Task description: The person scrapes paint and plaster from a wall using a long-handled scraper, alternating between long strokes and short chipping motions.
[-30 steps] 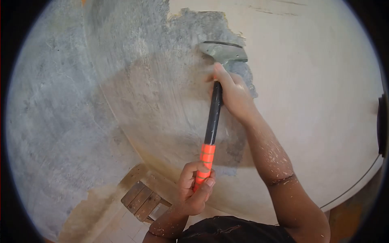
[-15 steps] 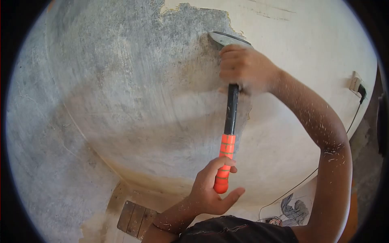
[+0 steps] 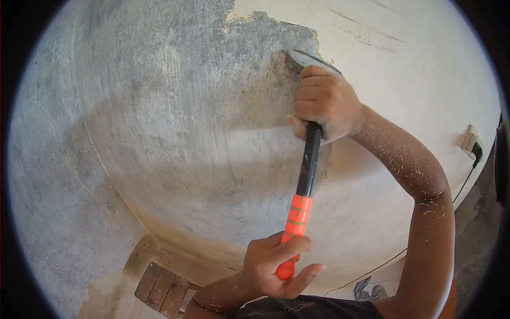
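A long-handled scraper (image 3: 309,162) is held slanting up against the wall, with a black shaft and an orange grip ringed by green lines. Its flat metal blade (image 3: 314,59) meets the wall near the ragged edge of the pale paint. My right hand (image 3: 329,101) is closed round the upper shaft just below the blade. Lower down, my left hand (image 3: 273,263) wraps its fingers loosely about the orange grip near the end, thumb held apart from it. Small pale flakes cling to both forearms.
Bare grey wall (image 3: 175,106) spreads to the left, and pale paint (image 3: 414,90) remains on the right. A wooden stool (image 3: 162,290) stands at the lower left. A plugged socket (image 3: 472,141) with a hanging cord is at right. Grey cloth (image 3: 366,290) lies on the floor.
The scraper and both hands appear lower and slightly tilted; the whole view has shifted too. My left hand has closed a little further round the orange grip.
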`<state>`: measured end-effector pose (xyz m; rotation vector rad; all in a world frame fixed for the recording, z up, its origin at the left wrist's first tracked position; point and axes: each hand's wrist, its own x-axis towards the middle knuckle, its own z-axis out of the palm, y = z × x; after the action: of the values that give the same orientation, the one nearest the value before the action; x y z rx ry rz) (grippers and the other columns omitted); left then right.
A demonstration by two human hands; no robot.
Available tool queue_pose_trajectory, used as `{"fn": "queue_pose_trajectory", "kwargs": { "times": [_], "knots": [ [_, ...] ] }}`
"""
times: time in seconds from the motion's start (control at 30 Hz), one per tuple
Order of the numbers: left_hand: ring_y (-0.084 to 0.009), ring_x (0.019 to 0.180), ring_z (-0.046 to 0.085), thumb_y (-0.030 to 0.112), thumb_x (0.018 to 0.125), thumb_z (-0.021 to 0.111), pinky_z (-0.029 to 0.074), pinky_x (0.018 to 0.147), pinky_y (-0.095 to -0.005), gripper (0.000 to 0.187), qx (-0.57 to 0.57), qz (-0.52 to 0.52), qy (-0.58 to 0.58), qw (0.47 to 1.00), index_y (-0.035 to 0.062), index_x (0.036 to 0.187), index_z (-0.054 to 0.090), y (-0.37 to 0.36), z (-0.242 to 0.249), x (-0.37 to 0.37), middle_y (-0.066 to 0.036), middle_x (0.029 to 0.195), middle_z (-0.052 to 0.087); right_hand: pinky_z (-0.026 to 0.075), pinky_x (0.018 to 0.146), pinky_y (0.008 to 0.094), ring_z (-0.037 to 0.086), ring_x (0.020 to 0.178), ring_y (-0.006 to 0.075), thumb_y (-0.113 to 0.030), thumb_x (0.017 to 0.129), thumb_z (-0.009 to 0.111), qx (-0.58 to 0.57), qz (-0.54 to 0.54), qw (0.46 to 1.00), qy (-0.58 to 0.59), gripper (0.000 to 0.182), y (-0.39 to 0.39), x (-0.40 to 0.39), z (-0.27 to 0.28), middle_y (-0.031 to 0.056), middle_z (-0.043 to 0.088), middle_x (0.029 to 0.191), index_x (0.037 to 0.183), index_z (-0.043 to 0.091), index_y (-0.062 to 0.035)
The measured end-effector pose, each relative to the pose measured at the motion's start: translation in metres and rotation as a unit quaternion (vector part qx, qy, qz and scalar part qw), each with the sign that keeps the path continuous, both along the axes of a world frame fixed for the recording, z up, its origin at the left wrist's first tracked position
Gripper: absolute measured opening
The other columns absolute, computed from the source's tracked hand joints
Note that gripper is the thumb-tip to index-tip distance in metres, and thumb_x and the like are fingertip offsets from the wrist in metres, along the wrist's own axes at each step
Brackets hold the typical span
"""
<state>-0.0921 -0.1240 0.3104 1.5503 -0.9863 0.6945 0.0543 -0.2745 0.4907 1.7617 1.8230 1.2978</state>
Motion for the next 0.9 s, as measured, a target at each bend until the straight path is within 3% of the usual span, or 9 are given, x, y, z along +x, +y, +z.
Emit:
{"fn": "queue_pose_trajectory", "kwargs": {
  "times": [0.13,0.2,0.23,0.3,0.47,0.53,0.6,0.7,0.9],
  "knots": [
    [-0.0131,0.043,0.04,0.012,0.066,0.071,0.032,0.04,-0.0234,0.023,-0.009,-0.006,0.001,1.0,0.0057,0.074,0.05,-0.011,-0.009,0.012,-0.003,0.054,0.044,0.045,0.064,0.0317,0.047,0.046,0.0194,-0.017,0.059,0.06,-0.013,0.015,1.0,0.006,0.022,-0.002,0.012,0.007,0.0017,0.041,0.045,0.047,0.042,-0.0126],
    [-0.0136,0.043,0.045,0.017,0.07,0.072,0.036,0.04,-0.024,0.022,-0.011,0.081,-0.027,0.996,0.0069,0.074,0.053,-0.015,-0.007,0.032,-0.005,0.054,0.047,0.045,0.062,0.0326,0.043,0.043,0.0196,-0.016,0.059,0.059,-0.03,0.04,0.999,0.014,0.025,0.0,0.018,0.015,0.0016,0.038,0.044,0.046,0.039,-0.0118],
    [-0.0147,0.042,0.045,0.014,0.068,0.072,0.036,0.039,-0.0249,0.021,-0.07,0.043,0.016,0.996,0.0079,0.07,0.052,-0.017,-0.006,0.038,-0.005,0.052,0.047,0.045,0.06,0.0322,0.043,0.042,0.019,-0.016,0.059,0.059,-0.009,0.043,0.999,-0.021,0.025,0.003,0.017,0.021,0.0009,0.037,0.043,0.045,0.038,-0.0123],
    [-0.015,0.041,0.044,0.01,0.069,0.071,0.035,0.039,-0.025,0.02,-0.027,0.012,0.0,1.0,0.0081,0.068,0.051,-0.003,0.005,0.011,-0.005,0.051,0.047,0.045,0.055,0.0316,0.042,0.04,0.0178,-0.018,0.058,0.059,0.013,0.06,0.998,-0.034,0.025,0.006,0.017,0.02,-0.0007,0.035,0.041,0.045,0.038,-0.0131],
    [-0.0157,0.038,0.044,0.006,0.068,0.07,0.034,0.037,-0.0256,0.022,0.019,-0.006,-0.015,1.0,0.0093,0.063,0.05,-0.008,-0.008,0.019,-0.004,0.05,0.047,0.045,0.062,0.0297,0.048,0.046,0.0168,-0.022,0.056,0.061,-0.009,0.036,0.999,0.007,0.019,0.002,0.015,0.014,0.0001,0.044,0.043,0.046,0.046,-0.0161],
    [-0.0157,0.038,0.041,-0.001,0.063,0.071,0.031,0.036,-0.0254,0.029,-0.057,0.085,-0.055,0.993,0.0097,0.061,0.044,-0.016,-0.006,0.05,-0.003,0.048,0.043,0.045,0.065,0.0283,0.048,0.047,0.0171,-0.023,0.055,0.061,-0.018,0.007,0.996,-0.082,0.019,0.005,0.021,0.032,0.0001,0.045,0.044,0.046,0.046,-0.0164],
    [-0.0155,0.038,0.042,0.0,0.063,0.072,0.031,0.037,-0.0253,0.029,-0.054,0.077,-0.048,0.994,0.01,0.062,0.045,-0.008,-0.002,0.035,-0.002,0.048,0.044,0.044,0.068,0.0281,0.049,0.048,0.0175,-0.022,0.052,0.061,0.002,-0.005,0.997,-0.082,0.019,0.006,0.015,0.023,0.0006,0.046,0.045,0.045,0.045,-0.0164],
    [-0.0143,0.038,0.039,-0.002,0.063,0.071,0.03,0.037,-0.0243,0.03,-0.001,-0.068,-0.03,0.997,0.0092,0.061,0.043,-0.001,-0.002,0.004,-0.002,0.048,0.043,0.044,0.057,0.032,0.043,0.042,0.0179,-0.019,0.053,0.059,-0.012,0.064,0.995,0.073,0.021,0.002,0.003,-0.005,-0.0005,0.038,0.043,0.046,0.039,-0.0147],
    [-0.0125,0.039,0.038,-0.003,0.061,0.072,0.029,0.037,-0.0241,0.029,-0.032,0.068,-0.043,0.996,0.0085,0.065,0.046,-0.009,0.007,0.034,-0.001,0.048,0.041,0.044,0.059,0.0311,0.047,0.045,0.0175,-0.019,0.052,0.059,0.007,0.014,1.0,-0.021,0.019,0.002,0.015,0.023,-0.0018,0.042,0.044,0.046,0.041,-0.0162]
  ]
}}
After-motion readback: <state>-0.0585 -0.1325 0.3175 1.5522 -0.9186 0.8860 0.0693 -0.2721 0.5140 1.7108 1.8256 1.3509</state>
